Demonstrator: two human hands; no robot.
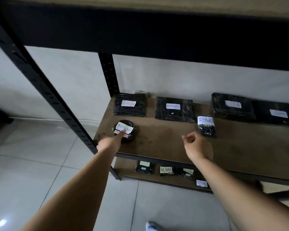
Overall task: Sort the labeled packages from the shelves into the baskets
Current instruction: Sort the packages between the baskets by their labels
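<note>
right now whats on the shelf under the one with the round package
On the lower shelf: four small black packages, one labeled RETURN. The upper board hides the rest.

The shelf board (165, 139) is brown, with darker smudges near its front left corner. The rack frame (40, 80) is black, its posts marked by a row of small slots. Every package is wrapped in glossy black. The round package (125, 133) carries a white label with "RETURN" in dark handwriting and a pale strip below it. The small upright package (206, 126) has the same white label and dark lettering. The flat packages at the back (174, 110) show black wrap with pale creases and white labels. On the lower shelf, one package (165, 170) bears a cream label. The wall (65, 80) is pale grey; the floor tiles (32, 164) are light grey with thin darker joints.
</note>
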